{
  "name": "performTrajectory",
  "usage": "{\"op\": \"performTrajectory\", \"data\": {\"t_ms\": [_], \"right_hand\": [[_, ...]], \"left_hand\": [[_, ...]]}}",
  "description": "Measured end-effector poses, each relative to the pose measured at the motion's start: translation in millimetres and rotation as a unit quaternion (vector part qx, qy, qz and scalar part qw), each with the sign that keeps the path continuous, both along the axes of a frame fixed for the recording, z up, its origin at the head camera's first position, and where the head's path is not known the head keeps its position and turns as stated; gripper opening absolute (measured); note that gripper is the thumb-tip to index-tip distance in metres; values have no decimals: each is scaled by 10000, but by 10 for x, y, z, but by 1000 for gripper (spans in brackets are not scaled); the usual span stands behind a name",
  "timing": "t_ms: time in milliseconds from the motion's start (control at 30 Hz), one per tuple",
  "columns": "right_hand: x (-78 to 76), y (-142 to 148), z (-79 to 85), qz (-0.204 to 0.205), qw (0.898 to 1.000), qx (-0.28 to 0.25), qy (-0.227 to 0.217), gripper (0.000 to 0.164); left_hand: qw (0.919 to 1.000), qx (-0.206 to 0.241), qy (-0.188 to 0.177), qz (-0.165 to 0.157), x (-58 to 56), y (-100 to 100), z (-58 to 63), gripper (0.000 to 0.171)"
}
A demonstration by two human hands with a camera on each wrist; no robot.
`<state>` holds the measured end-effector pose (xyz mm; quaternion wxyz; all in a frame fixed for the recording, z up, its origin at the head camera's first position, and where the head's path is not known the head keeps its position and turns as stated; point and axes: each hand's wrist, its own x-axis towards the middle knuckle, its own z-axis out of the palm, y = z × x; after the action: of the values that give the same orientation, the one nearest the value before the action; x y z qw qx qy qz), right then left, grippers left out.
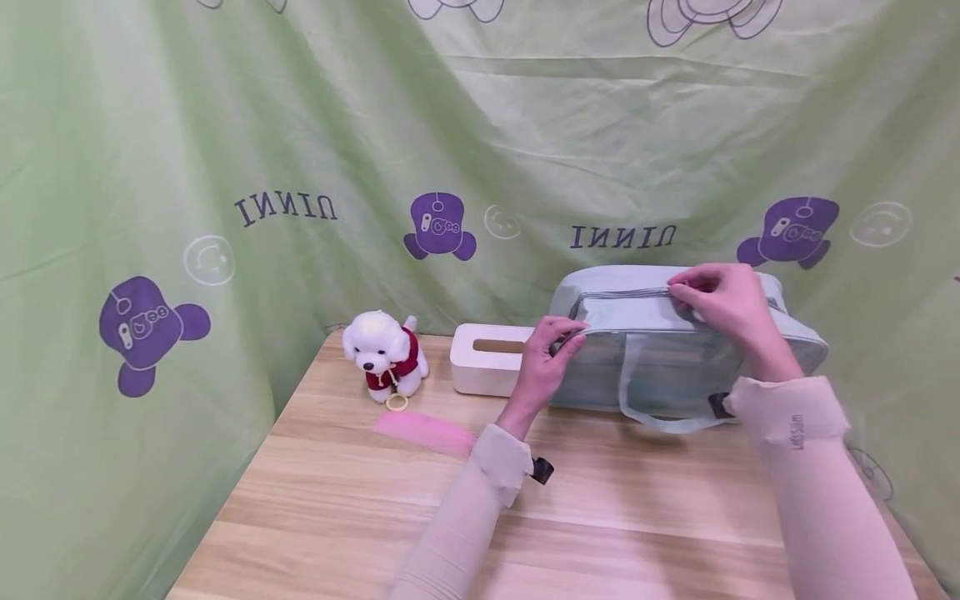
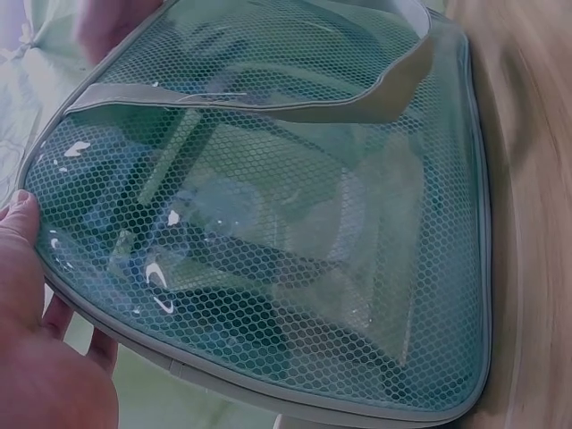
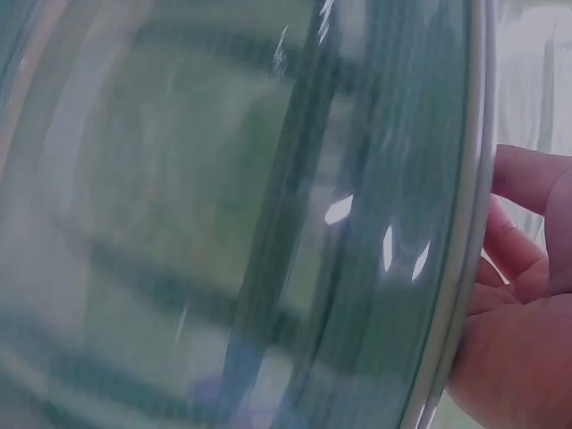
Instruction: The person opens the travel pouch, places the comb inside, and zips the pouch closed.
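Note:
A pale green toiletry bag (image 1: 675,367) with see-through sides stands at the back right of the table, its strap handle (image 1: 628,383) hanging down the front. My left hand (image 1: 542,358) grips the bag's upper left corner, thumb on the front edge in the left wrist view. On top, my right hand (image 1: 727,304) pinches at the zipper (image 1: 622,293); the fingers hide the pull itself. Through the mesh panel (image 2: 268,197) the left wrist view shows a blurred interior. In the right wrist view, the right fingers lie behind the bag's piped edge (image 3: 474,179).
Left of the bag stands a white tissue box (image 1: 483,375) with a slot on top. Farther left sit a white toy dog (image 1: 378,342) in a red top, a yellow ring (image 1: 397,403) and a pink comb (image 1: 423,432). A green curtain (image 1: 337,167) hangs behind the wooden table (image 1: 337,517).

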<state>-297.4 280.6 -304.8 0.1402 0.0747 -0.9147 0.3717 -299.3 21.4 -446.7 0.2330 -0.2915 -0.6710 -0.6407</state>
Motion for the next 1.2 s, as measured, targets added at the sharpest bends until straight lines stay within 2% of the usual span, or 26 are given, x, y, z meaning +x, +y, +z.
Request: {"op": "performTrajectory", "data": {"t_ms": [233, 500, 633, 700, 867, 1000, 1200], "right_hand": [[-77, -484, -1, 156, 9997, -116, 157, 22], [-155, -736, -50, 359, 9990, -62, 245, 18], [-208, -866, -88, 646, 9971, 214, 333, 17], [-228, -915, -103, 762, 9960, 316, 355, 18], [-236, -959, -120, 845, 9952, 345, 361, 18], [-256, -974, -134, 996, 9933, 432, 386, 17], [-297, -1009, -159, 1141, 9920, 394, 363, 18]], "left_hand": [[9999, -92, 71, 124, -8, 2, -30, 20], [9990, -306, 154, 304, 9, -41, -59, 27], [9972, -326, 250, 621, 42, -34, -46, 26], [9949, -290, 349, 906, 64, -32, -41, 25], [9884, 92, 623, 1379, 95, -39, -52, 24], [9901, 323, 551, 1252, 112, -75, -58, 24], [9949, 286, 363, 893, 113, -130, -62, 23]]}}
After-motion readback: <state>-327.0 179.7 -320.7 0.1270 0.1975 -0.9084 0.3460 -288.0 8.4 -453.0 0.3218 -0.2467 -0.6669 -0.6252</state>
